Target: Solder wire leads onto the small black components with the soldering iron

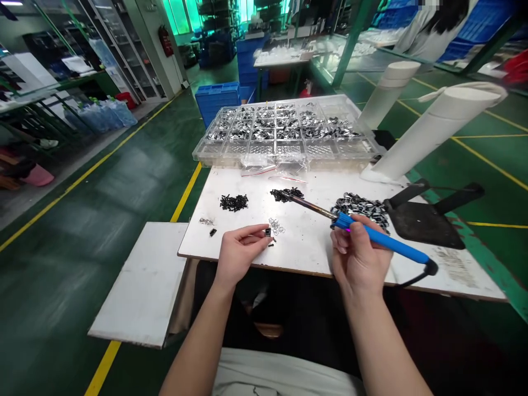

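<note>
Between the thumb and fingers of my left hand [243,247] is a small black part [268,232], pinched just above the white tabletop. My right hand [361,253] grips a blue-handled soldering iron [383,242], whose metal tip points left over a pile of tiny black parts [293,192]. Another pile of black pieces [234,202] lies farther left. Thin wire-like bits [276,225] rest right beside my left fingertips, and similar bits [207,221] lie to the left, near a single black part [213,232]. A heap of shiny metal and black parts [358,206] sits behind my right hand.
A clear compartment tray [284,148] full of small parts spans the table's back, with plastic bags [274,165] before it. White tubes [445,132] rise at the right, near a black stand [429,220]. A lower white board [140,286] juts out left. A person [429,33] is behind.
</note>
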Demonstrator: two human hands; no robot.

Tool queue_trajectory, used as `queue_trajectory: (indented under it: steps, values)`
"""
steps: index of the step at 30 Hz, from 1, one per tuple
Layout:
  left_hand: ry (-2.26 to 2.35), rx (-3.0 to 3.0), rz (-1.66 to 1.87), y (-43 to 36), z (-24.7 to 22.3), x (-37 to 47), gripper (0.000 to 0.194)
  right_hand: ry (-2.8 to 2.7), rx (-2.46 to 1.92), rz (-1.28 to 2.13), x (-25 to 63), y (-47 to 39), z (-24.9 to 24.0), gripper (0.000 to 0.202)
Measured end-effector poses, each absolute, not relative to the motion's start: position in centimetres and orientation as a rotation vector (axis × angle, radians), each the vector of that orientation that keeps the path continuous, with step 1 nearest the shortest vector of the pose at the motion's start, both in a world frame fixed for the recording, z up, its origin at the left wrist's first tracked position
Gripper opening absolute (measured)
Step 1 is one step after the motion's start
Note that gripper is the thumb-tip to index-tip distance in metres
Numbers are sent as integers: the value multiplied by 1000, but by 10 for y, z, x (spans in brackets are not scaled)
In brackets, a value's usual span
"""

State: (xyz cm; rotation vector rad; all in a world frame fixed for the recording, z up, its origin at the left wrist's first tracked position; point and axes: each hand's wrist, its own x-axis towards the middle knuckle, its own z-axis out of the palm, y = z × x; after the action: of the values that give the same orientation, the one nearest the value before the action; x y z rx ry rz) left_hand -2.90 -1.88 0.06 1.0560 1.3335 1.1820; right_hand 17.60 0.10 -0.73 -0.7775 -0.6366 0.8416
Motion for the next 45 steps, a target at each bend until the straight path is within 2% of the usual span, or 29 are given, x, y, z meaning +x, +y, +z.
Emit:
queue_trajectory:
  steps: [5, 11, 18, 45]
  values:
    - [1390, 1206, 1255, -16, 0, -32, 32, -639, -775, 598, 168, -5, -9, 46]
    - [1385, 1273, 1210, -12, -10, -36, 31, -709, -938, 412, 161, -17, -17, 36]
    - [1389, 1269, 1201, -15, -10, -37, 32, -771, -942, 433, 164, -18, -20, 22]
    - [1339, 1271, 1186, -15, -10, -37, 31, -897, -1060, 448, 169, -20, -35, 14]
